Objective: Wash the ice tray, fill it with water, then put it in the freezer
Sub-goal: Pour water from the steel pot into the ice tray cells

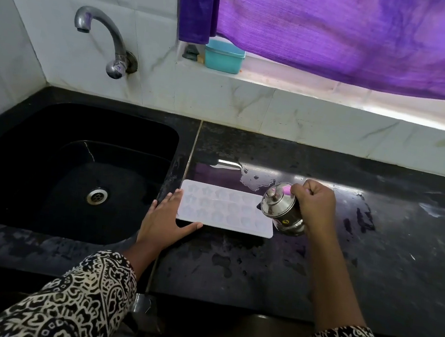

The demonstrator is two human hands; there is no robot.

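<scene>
Head view: left hand point(166, 217) fingers straight against ice tray point(224, 210); right hand point(315, 205) fingers clamped round tilted steel pot point(280, 212). I judge tray light, bendy, spill-prone: lift level by both ends.

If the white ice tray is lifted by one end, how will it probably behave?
The ice tray looks thin and flat, so it may sag. Its shallow star cells would probably spill any water if tilted. The countertop is wet, so it may slide when pushed.

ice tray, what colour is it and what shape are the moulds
Pale lilac-white ice tray with star-shaped moulds, seen in the head view.
</scene>
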